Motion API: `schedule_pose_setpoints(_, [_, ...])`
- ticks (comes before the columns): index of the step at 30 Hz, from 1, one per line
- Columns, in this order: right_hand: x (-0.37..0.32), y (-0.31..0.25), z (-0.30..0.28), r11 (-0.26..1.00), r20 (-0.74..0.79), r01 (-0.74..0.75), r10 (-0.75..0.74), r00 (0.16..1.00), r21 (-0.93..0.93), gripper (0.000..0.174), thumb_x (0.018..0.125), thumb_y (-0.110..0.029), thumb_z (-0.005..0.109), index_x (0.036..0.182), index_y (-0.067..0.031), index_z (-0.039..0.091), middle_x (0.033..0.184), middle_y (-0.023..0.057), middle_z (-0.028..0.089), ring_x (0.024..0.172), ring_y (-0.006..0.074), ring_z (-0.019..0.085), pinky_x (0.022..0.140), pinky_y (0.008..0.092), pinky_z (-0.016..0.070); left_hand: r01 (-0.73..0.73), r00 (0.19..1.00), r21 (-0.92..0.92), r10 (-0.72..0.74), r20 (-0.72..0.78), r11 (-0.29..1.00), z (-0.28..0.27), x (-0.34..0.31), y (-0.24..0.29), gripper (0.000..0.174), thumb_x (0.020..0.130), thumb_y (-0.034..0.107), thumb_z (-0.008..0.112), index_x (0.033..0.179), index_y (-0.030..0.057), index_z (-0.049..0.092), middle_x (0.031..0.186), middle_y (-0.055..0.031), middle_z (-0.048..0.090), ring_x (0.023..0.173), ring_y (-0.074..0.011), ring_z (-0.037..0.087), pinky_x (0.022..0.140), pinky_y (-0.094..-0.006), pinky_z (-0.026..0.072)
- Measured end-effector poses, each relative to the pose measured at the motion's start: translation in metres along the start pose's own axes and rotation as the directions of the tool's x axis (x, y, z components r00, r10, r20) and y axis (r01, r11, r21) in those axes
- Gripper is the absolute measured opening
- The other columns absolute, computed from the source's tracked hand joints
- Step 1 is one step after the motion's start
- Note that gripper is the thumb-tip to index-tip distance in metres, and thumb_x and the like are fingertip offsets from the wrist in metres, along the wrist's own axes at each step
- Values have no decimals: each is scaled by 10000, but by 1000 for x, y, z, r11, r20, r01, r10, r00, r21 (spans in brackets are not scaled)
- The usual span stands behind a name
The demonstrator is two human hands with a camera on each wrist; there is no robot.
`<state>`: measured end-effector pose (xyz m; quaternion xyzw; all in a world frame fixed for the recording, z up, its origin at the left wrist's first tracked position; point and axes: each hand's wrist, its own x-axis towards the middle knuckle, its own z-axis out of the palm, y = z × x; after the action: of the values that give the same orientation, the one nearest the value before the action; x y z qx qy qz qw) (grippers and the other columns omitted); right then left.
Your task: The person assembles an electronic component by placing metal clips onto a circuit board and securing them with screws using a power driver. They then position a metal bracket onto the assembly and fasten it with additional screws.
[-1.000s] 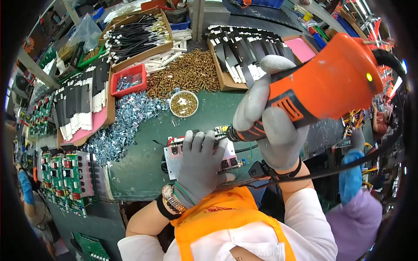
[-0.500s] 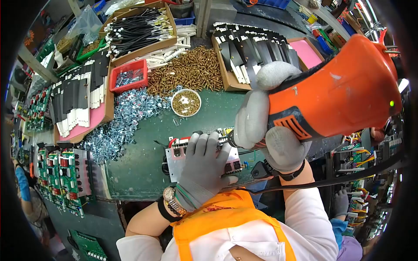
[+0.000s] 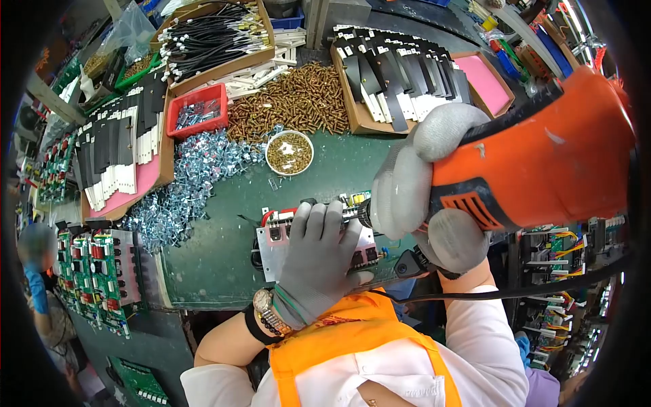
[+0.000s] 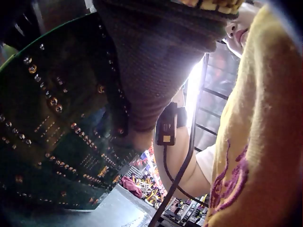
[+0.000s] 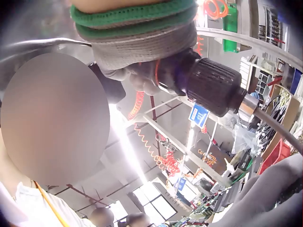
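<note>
in the head view the left hand (image 3: 315,261) is pressing flat, fingers spread, on the circuit board (image 3: 270,245) at frame centre, while the right hand (image 3: 413,197) is wrapping round the orange electric screwdriver (image 3: 542,156). only the left wrist view is showing the board's solder joints. the green bench (image 3: 210,258) is carrying a screw bowl (image 3: 289,153). fingers are hiding the bit tip.

The left hand (image 3: 315,261) covers much of the circuit board (image 3: 269,239), and the orange screwdriver (image 3: 542,156) is cut off at right.
</note>
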<state>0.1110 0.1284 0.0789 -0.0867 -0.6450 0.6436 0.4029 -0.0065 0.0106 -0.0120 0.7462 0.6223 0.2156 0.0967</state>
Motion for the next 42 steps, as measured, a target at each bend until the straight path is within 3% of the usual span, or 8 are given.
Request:
schedule_pose_setpoints(8, [-2,7,7,997,-35,62,-60,998,38,688,821,-262,746,1331,-14,356,673,11,502,494,127,455,453,271,374,-37,999,-127,38,3,991,-5,-4,-6,693,643,460,769,1183,71,577,1237,-196,473,1202,-424,374,1058,-548,271])
schedule_pose_setpoints(12, [-3,8,12,990,-37,111,-108,993,87,678,825,-256,738,1330,-14,356,667,7,495,487,122,445,446,268,365,-125,957,-94,95,-275,988,-47,-19,-64,451,748,205,716,1158,71,585,1128,-143,565,1090,-348,520,939,-453,425])
schedule_pose_setpoints(14, [-2,10,15,984,-35,131,-128,991,119,673,827,-254,734,1330,-14,356,663,5,491,484,119,440,443,267,360,134,943,61,-108,-313,989,-64,-39,-111,308,761,50,646,1068,78,642,967,-113,626,941,-312,589,819,-398,480])
schedule_pose_setpoints(22, [-8,-7,25,991,-96,126,-122,988,37,690,823,-248,720,1356,-22,343,706,7,494,507,122,443,473,267,367,175,985,358,-167,-54,917,-25,-71,-203,132,742,55,633,863,104,655,781,-105,586,811,-303,577,711,-413,474])
schedule_pose_setpoints(26, [1,-13,27,843,167,295,-404,900,451,691,828,-225,735,1356,-5,347,690,17,549,500,124,504,454,267,424,178,875,97,-112,-471,979,-38,-71,-166,127,820,34,588,943,48,558,778,-86,593,677,-229,556,613,-333,453])
schedule_pose_setpoints(28, [13,-12,29,762,335,295,-550,765,577,681,837,-254,729,1348,-3,355,655,-3,533,450,101,490,419,257,426,273,778,-823,-617,-116,499,-76,-65,-96,95,871,17,550,962,39,556,780,-56,598,652,-147,556,605,-283,451])
schedule_pose_setpoints(33, [-1,-26,76,686,-57,451,-514,856,571,583,856,-187,724,1300,5,399,619,4,534,390,95,459,364,240,408,312,899,-943,-356,254,113,-72,-71,-58,142,880,8,575,1019,16,550,812,-50,599,690,-109,572,634,-247,474])
schedule_pose_setpoints(42, [-14,-20,77,705,74,372,-514,855,604,570,878,-130,689,1308,-3,337,648,50,545,350,100,449,309,233,398,422,864,-891,-226,451,-166,-66,-78,-51,240,879,-4,569,1107,-79,572,1018,-154,641,852,-200,649,753,-316,542])
